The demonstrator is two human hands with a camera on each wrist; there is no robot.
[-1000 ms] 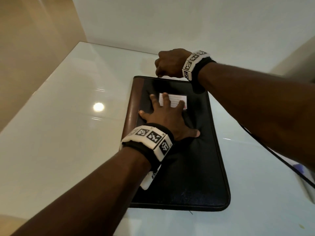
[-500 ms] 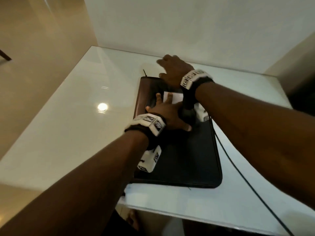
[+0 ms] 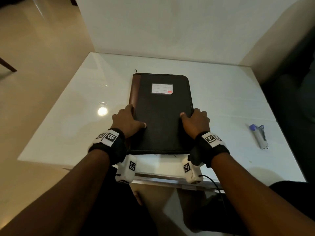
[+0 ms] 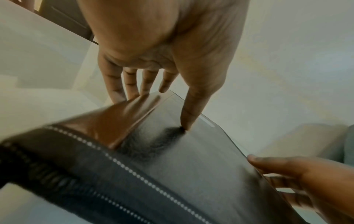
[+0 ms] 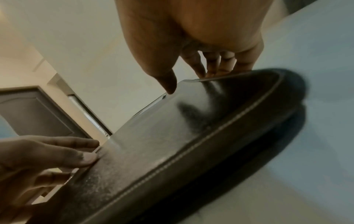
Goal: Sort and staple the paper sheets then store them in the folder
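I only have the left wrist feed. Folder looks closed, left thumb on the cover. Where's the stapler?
Observer: The stapler lies on the white table, off to the right of the folder, untouched.
Operator: Any loose sheets left out?
Observer: None visible on the table in the head view.
Operator: What's the right hand doing? I see only fingertips.
Observer: The right hand grips the folder's right edge, thumb on the cover, fingers over the side; the left hand mirrors it on the brown spine side.
Operator: Anything on the cover?
Observer: A white lined label sits near the far end.
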